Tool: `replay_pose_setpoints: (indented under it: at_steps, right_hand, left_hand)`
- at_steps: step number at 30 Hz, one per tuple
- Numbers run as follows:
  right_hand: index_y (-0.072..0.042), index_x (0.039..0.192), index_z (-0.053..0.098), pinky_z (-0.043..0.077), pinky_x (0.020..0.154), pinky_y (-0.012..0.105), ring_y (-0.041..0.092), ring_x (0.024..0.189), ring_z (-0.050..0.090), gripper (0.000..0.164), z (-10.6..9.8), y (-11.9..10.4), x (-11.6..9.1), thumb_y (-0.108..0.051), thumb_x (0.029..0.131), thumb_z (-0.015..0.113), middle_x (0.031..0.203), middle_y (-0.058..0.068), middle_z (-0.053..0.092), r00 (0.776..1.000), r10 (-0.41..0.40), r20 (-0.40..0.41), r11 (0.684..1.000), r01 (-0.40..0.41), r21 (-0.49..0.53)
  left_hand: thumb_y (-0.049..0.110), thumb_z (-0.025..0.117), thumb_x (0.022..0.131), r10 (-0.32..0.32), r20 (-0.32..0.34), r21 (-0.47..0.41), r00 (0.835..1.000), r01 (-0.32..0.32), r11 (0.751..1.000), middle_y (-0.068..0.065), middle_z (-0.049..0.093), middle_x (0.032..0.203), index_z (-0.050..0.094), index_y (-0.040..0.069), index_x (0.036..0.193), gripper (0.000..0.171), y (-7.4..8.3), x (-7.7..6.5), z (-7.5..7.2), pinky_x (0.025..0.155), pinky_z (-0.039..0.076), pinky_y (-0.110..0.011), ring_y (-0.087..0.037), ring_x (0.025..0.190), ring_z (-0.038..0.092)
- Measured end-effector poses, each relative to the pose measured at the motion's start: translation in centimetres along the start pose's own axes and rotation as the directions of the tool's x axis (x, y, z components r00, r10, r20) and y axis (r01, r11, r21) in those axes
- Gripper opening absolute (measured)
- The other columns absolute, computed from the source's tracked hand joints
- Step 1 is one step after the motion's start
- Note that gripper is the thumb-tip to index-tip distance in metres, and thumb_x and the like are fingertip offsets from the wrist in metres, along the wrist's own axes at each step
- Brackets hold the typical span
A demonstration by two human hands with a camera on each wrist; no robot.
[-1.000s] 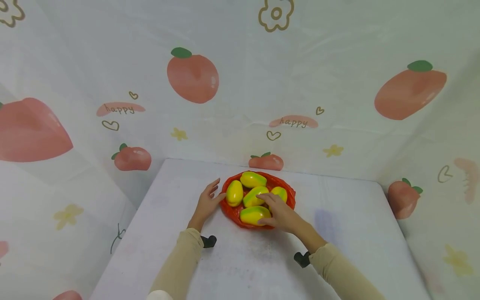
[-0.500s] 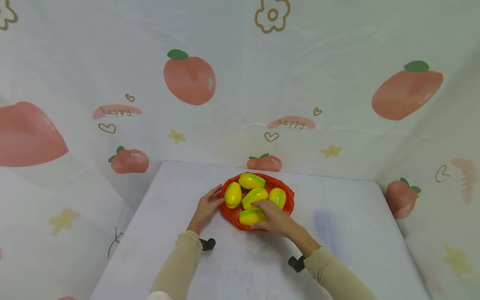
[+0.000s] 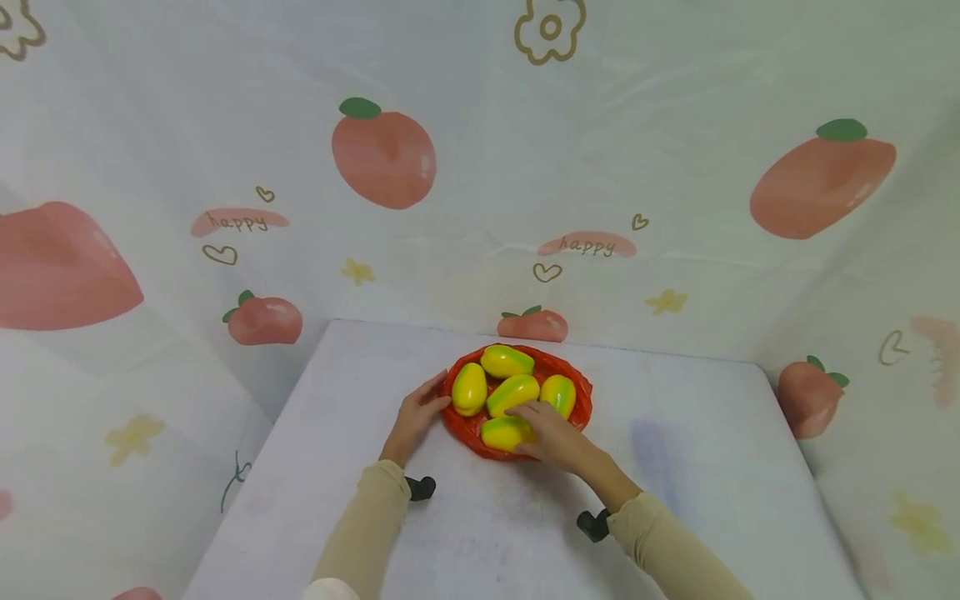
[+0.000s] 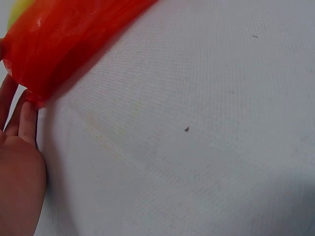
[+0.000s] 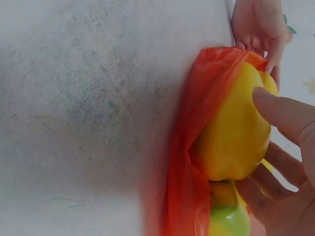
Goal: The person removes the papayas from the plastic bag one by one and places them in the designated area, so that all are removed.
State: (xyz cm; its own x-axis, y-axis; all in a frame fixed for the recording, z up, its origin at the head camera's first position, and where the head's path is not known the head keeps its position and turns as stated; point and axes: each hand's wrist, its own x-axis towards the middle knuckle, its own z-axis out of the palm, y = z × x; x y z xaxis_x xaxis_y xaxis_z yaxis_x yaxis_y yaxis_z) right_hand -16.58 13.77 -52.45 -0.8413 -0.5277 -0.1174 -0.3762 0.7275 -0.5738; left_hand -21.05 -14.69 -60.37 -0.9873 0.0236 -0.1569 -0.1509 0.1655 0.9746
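Several yellow-and-green, papaya-like fruits lie in a shallow round red plastic-covered basket [image 3: 480,447] in the head view. My right hand [image 3: 557,439] reaches over its near side, thumb and fingers around the front fruit [image 3: 504,434]. In the right wrist view, the thumb touches that fruit's yellow side [image 5: 236,130] and the other fingers curve behind it. My left hand [image 3: 416,421] rests against the basket's left rim, its fingers mostly straight. The left wrist view shows those fingers at the edge of the red plastic [image 4: 54,49]; parts of them are out of frame.
The basket stands toward the back of a white cloth-covered table [image 3: 465,525]. A fruit-printed white curtain [image 3: 465,258] hangs behind the table and along both sides. Dark wrist-camera mounts [image 3: 422,488] stick out from the beige sleeves.
My right hand has shifted slightly left and down, from over the middle and right fruits onto the front fruit. The left hand has come in against the rim. The fruits stay in place.
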Motion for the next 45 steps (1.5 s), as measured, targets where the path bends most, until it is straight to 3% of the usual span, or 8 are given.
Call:
replay_pose_setpoints:
  at_steps: [12,22,36,45]
  right_hand:
    - [-0.014,0.138,0.059,0.051,0.111,0.050,0.029,0.130,0.050,0.060,0.2,0.5,0.1,-0.015,0.084,0.084,0.138,0.009,0.056,1.000,-0.003,0.018,1.000,0.004,-0.017]
    - [-0.013,0.137,0.060,0.052,0.110,0.050,0.029,0.128,0.050,0.058,-0.6,0.1,-0.1,-0.017,0.084,0.083,0.138,0.010,0.056,0.999,-0.040,0.016,0.999,0.040,-0.017]
    - [-0.018,0.144,0.057,0.057,0.105,0.043,0.019,0.121,0.054,0.063,-2.0,-0.8,-0.7,-0.027,0.087,0.082,0.134,0.003,0.053,1.000,0.005,0.011,1.000,-0.005,-0.010]
    - [-0.022,0.144,0.058,0.057,0.106,0.045,0.022,0.127,0.052,0.064,-2.6,-1.2,-0.7,-0.026,0.085,0.083,0.137,0.004,0.051,0.999,0.029,-0.031,0.998,-0.028,0.051]
  left_hand:
    - [0.031,0.066,0.098,-0.028,0.015,0.051,1.000,0.027,0.998,0.005,0.050,0.157,0.055,0.036,0.147,0.050,0.1,-0.1,0.1,0.128,0.031,-0.047,-0.023,0.152,0.039]
    - [0.034,0.068,0.097,-0.020,0.032,0.037,0.999,0.019,0.999,0.006,0.052,0.156,0.057,0.035,0.145,0.049,-0.1,0.2,0.1,0.129,0.028,-0.047,-0.022,0.153,0.038]
    - [0.035,0.065,0.098,-0.037,0.036,0.050,0.999,0.035,0.998,0.004,0.051,0.157,0.057,0.034,0.145,0.047,0.3,-0.1,0.1,0.129,0.027,-0.050,-0.024,0.153,0.037]
    - [0.034,0.066,0.098,-0.053,0.027,0.039,0.998,0.052,0.998,0.003,0.050,0.158,0.057,0.034,0.145,0.048,0.3,-0.2,-0.1,0.128,0.028,-0.052,-0.025,0.153,0.037]
